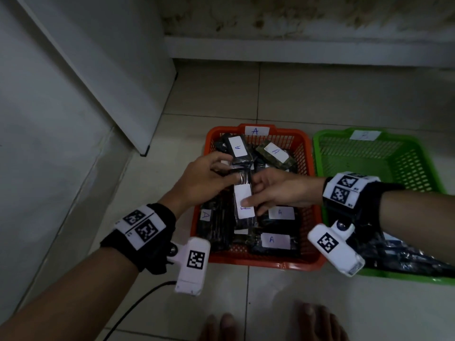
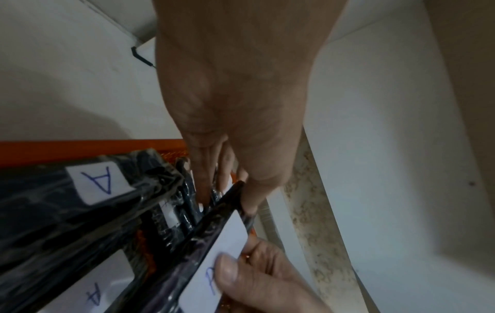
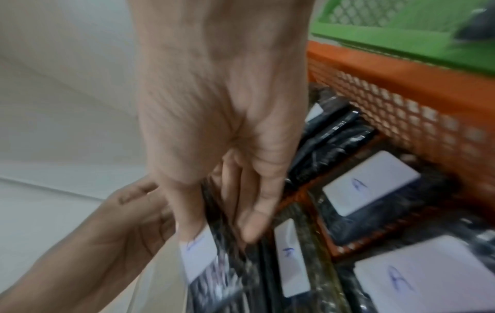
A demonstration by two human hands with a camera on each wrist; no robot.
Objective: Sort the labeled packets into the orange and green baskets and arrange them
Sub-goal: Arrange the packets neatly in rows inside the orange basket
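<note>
Over the orange basket [image 1: 258, 263], both hands hold one dark packet [image 1: 245, 219] with a white label. My left hand [image 1: 221, 173] pinches its far end. My right hand [image 1: 256, 203] grips its middle, thumb on the label and fingers behind, so the letter is partly covered. In the left wrist view the left fingers [image 2: 206, 182] clamp the packet [image 2: 214, 243] edge and the right thumb [image 2: 227, 269] presses the label. Several dark packets marked A [image 1: 275, 239] lie in the orange basket. The green basket [image 1: 369, 153] stands to its right, with dark packets [image 1: 406, 257] at its near end.
Both baskets sit on a pale tiled floor [image 1: 307, 94]. A white cabinet [image 1: 86, 70] stands at the left and a wall skirting [image 1: 295, 49] runs behind. Bare toes [image 1: 315, 321] show at the bottom edge, and a black cable [image 1: 138, 301] trails from the left wrist.
</note>
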